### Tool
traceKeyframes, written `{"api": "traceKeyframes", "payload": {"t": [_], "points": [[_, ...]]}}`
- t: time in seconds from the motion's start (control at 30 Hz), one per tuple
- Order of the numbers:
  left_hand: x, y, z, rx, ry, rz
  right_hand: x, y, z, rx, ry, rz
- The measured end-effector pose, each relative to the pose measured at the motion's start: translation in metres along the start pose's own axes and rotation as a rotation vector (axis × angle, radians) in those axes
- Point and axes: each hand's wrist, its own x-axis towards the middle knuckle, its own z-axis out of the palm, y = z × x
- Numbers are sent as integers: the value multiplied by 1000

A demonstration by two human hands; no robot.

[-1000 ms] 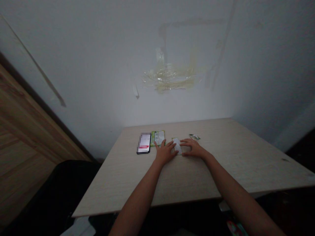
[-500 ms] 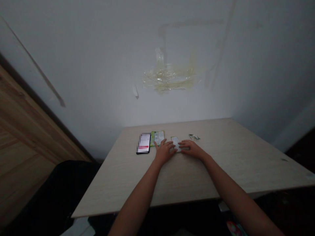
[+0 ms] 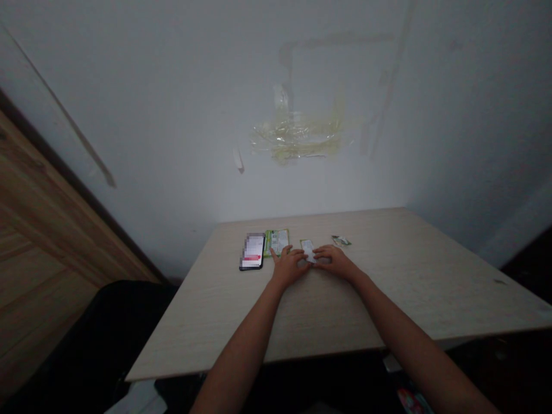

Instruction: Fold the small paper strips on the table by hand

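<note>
A small white packet with a green edge (image 3: 307,248) lies on the table between my hands, its near end hidden by my fingers. My left hand (image 3: 290,265) grips its left side, with the index finger and thumb at the near left corner. On the other side my right hand (image 3: 335,261) holds the right edge between thumb and fingers. Both thumbs nearly meet at the packet's near end. Just beyond the left hand's spread outer fingers lies a larger green-and-white printed packet (image 3: 277,238); those fingers overlap its near edge.
A phone (image 3: 253,252) with a lit, partly blurred screen lies left of the larger packet. A torn green-and-white scrap (image 3: 341,241) rests behind my right hand. The pale wooden table (image 3: 233,322) meets a wall (image 3: 181,115) bearing old clear tape (image 3: 297,138).
My thumbs have come closer together at the small packet's near end, and less of that end shows. The phone, larger packet and scrap stay in place.
</note>
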Motion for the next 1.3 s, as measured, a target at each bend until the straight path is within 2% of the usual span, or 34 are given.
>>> {"api": "traceKeyframes", "payload": {"t": [0.23,0.43,0.63,0.8,1.0,1.13,1.3], "points": [[-2,1,0,-13,-5,-5,2,0,1,17,-4,3],[-1,1,1,2,-7,-32,0,0,1,58,11,127],[1,1,2,36,-2,-71,0,-1,1,189,20,207],[1,1,3,39,-5,-57,0,8,3,113,73,151],[-1,-1,3,50,-23,-16,-2,10,-1,-69,5,136],[-1,-1,2,35,-32,0,-3,13,-2,-20,-99,134],[-1,-4,-3,60,-64,4,-6,22,-1,64,-89,162]]}}
